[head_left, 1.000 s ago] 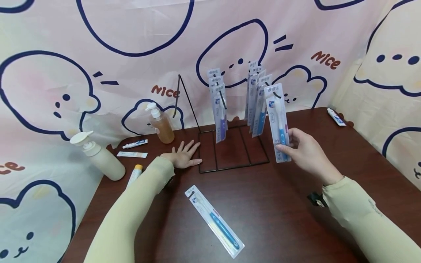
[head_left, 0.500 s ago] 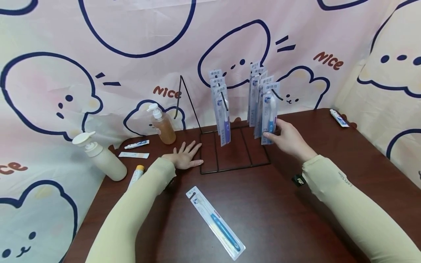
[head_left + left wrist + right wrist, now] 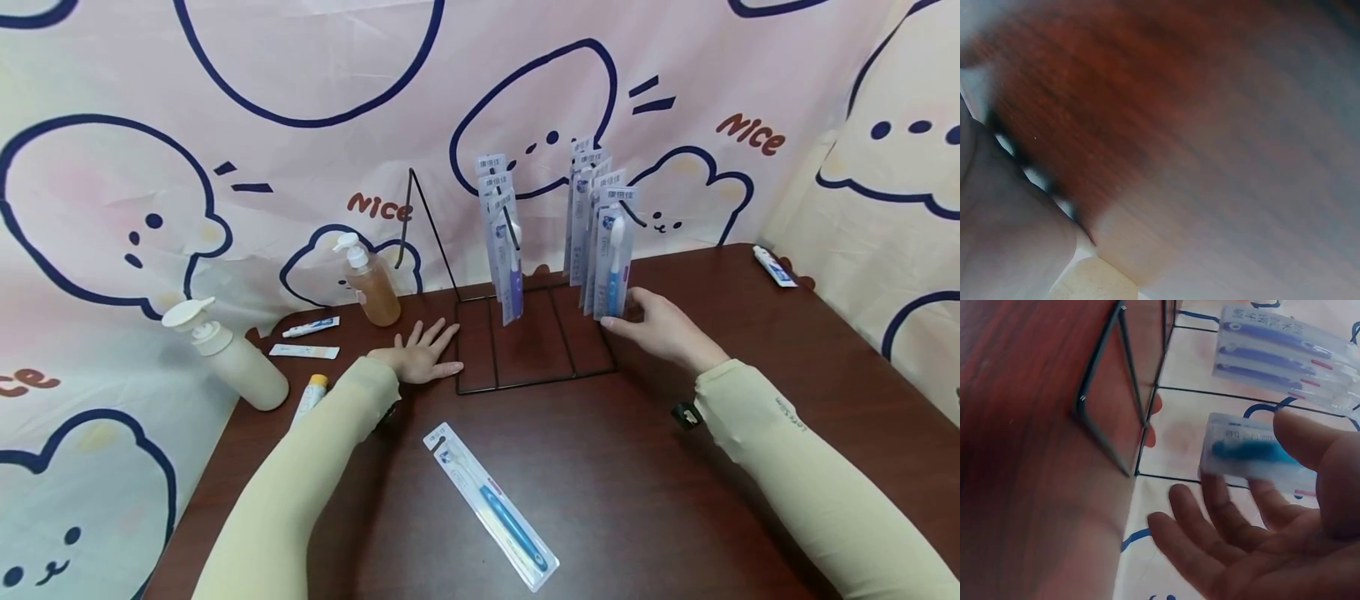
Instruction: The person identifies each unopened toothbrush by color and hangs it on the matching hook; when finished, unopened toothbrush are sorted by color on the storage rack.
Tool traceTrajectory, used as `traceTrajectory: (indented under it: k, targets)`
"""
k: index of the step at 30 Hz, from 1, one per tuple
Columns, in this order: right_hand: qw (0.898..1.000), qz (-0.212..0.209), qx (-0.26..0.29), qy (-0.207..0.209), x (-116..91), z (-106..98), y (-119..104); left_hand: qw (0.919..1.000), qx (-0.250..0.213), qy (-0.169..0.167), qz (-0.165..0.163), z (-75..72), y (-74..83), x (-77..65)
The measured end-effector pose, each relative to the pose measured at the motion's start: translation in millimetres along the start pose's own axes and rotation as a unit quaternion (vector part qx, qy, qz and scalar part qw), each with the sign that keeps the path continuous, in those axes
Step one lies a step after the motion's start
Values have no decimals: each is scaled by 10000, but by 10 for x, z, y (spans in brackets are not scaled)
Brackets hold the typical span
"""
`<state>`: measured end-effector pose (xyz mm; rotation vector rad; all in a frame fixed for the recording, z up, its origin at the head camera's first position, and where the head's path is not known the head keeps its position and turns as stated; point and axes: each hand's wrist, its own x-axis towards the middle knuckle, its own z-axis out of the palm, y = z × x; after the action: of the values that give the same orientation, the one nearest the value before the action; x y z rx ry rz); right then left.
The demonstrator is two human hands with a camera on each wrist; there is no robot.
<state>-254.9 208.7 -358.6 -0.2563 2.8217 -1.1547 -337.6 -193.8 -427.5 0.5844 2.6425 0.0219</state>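
A black wire rack (image 3: 555,379) stands at the back of the table. My left hand (image 3: 420,354) lies with fingers spread on the table, fingertips right at the rack's left side. On the rack's right hook hangs a row of packaged toothbrushes, the front one a blue toothbrush (image 3: 613,271). Around its lower end is my right hand (image 3: 663,329), thumb and fingers parted; the right wrist view shows the fingers (image 3: 1219,494) loosely bent beside the pack. Purple packaged toothbrushes (image 3: 504,267) hang on the middle hook. Another packaged blue toothbrush (image 3: 491,508) lies flat in front.
At the left are a beige pump bottle (image 3: 240,362), an amber pump bottle (image 3: 375,292), a small toothpaste tube (image 3: 311,327), a flat sachet (image 3: 303,351) and a yellow-capped tube (image 3: 309,400). A toothpaste tube (image 3: 774,267) lies far right. A printed cloth (image 3: 300,167) hangs behind.
The front blue toothbrush has slid back along the right hook against the others. My right hand went left and back with it, then loosened its grip. My left hand stayed put.
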Motion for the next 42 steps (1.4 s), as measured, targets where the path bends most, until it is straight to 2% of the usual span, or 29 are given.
traceTrajectory:
  k: [4, 9, 13, 17, 24, 30, 33, 35, 38, 42]
  targets:
    - [9983, 215, -423, -325, -67, -3, 77, 10000, -31, -25, -16, 11, -2, 11]
    - [9945, 208, -859, -558, -219, 93, 49, 10000, -15, -13, -30, 26, -17, 25]
    - [9902, -20, -1185, -736, -385, 339, -128, 10000, -45, -7, -1, 28, -22, 37]
    - [9826, -513, -1576, -844, -585, 696, -362, 10000, -48, -8, 49, 28, -16, 37]
    - [9587, -1223, -2300, -1141, -886, 1213, -859, 9999, -8, -72, 137, -18, 9, -17]
    - [9328, -1721, -2930, -1198, -947, 1588, -1206, 9999, 13, -16, 131, -42, 27, -53]
    - [9140, -1813, -3462, -1087, -943, 1727, -1305, 9999, 0, -14, 120, -23, 21, -55]
    - [9007, -1846, -3783, -1077, -944, 1787, -1345, 9999, -30, -10, 107, -13, 16, -57]
    - [8867, -1856, -4061, -1201, -945, 1808, -1379, 10000, -46, -38, 65, -14, 10, -54]
    - [8817, -1830, -4136, -1343, -945, 1731, -1375, 9999, -32, -7, 115, -23, -6, -33]
